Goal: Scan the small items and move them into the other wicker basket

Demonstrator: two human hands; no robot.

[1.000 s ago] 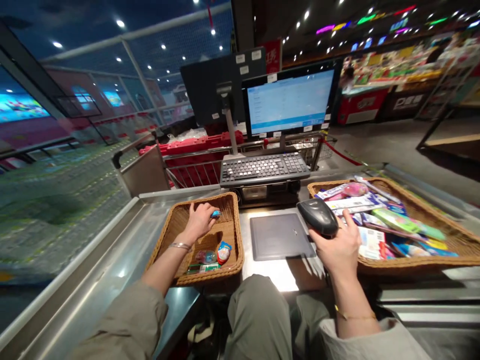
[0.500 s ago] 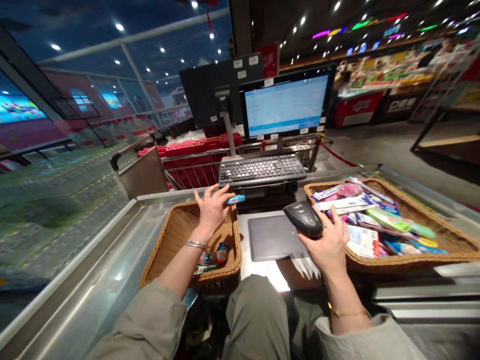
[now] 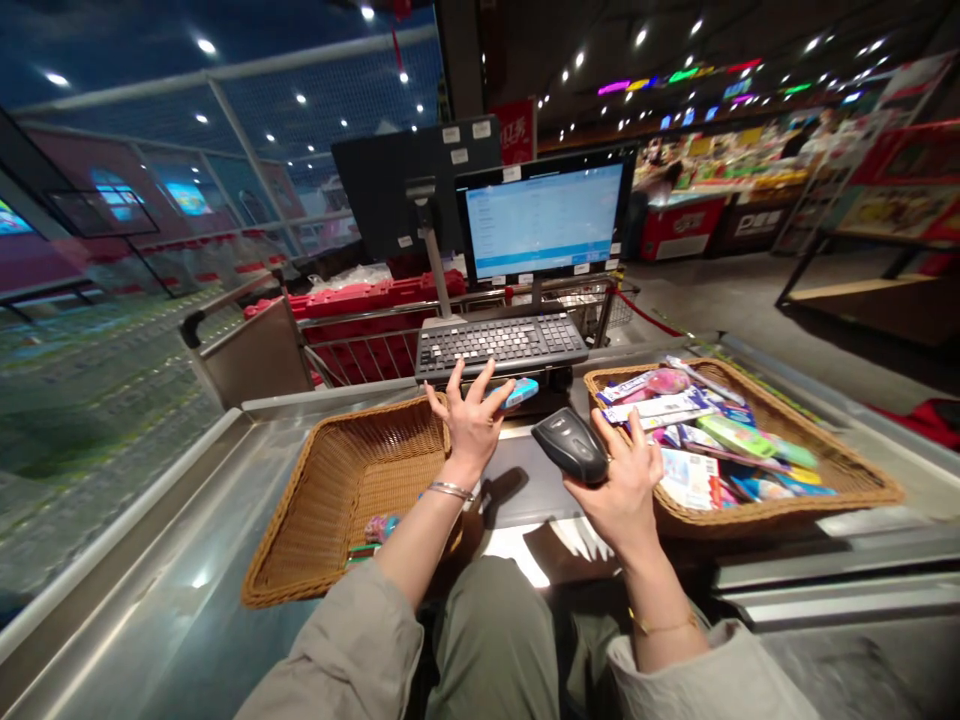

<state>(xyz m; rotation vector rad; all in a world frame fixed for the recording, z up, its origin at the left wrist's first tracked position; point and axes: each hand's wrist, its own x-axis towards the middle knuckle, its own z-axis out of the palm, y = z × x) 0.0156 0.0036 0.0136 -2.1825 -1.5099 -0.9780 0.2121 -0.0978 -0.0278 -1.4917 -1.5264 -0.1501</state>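
Observation:
Between the thumb and fingers of my left hand (image 3: 472, 420) is a small light-blue packet (image 3: 520, 393), just in front of the keyboard (image 3: 502, 342); its other fingers are spread. My right hand (image 3: 621, 478) grips a black barcode scanner (image 3: 568, 445), its head angled toward the left hand. Beneath both lies a flat dark-grey pad (image 3: 517, 485), partly hidden by my left hand and its shadow. To the left, a wicker basket (image 3: 296, 520) holds a few small colourful packets (image 3: 381, 528), partly covered by my forearm. On the right, another wicker basket (image 3: 862, 480) is filled with packaged goods (image 3: 712, 430).
Behind the keyboard stands a lit monitor (image 3: 544, 220), with the back of a second screen (image 3: 412, 185) beside it. A shopping cart with red crates (image 3: 360, 295) is beyond the counter. The metal counter (image 3: 180, 520) has a raised left edge.
My left hand has moved right with the light-blue packet, from over the left basket toward the scanner. The scanner stays in my right hand. The whole view has shifted slightly.

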